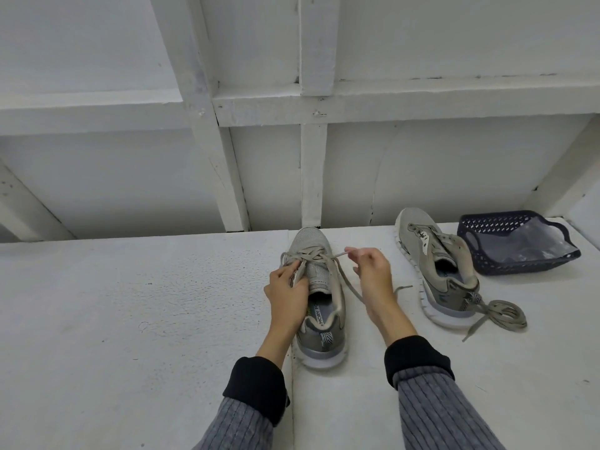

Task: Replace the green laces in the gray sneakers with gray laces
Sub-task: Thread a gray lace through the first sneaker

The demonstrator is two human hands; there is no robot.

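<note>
A gray sneaker (319,297) stands in the middle of the white table, toe pointing away, with a gray lace (311,256) crossed through its front eyelets. My left hand (287,289) grips the sneaker's left eyelet flap. My right hand (370,266) pinches the tip of the lace, raised just right of the shoe. The lace's loose length (349,287) trails under that hand. A second gray sneaker (436,264) lies to the right, without a lace. A coiled gray lace (501,315) lies by its heel.
A dark blue perforated plastic basket (516,243) holding a clear plastic bag sits at the far right. White wooden wall framing rises right behind the table's far edge (162,238). Bare tabletop stretches to the left of the shoes.
</note>
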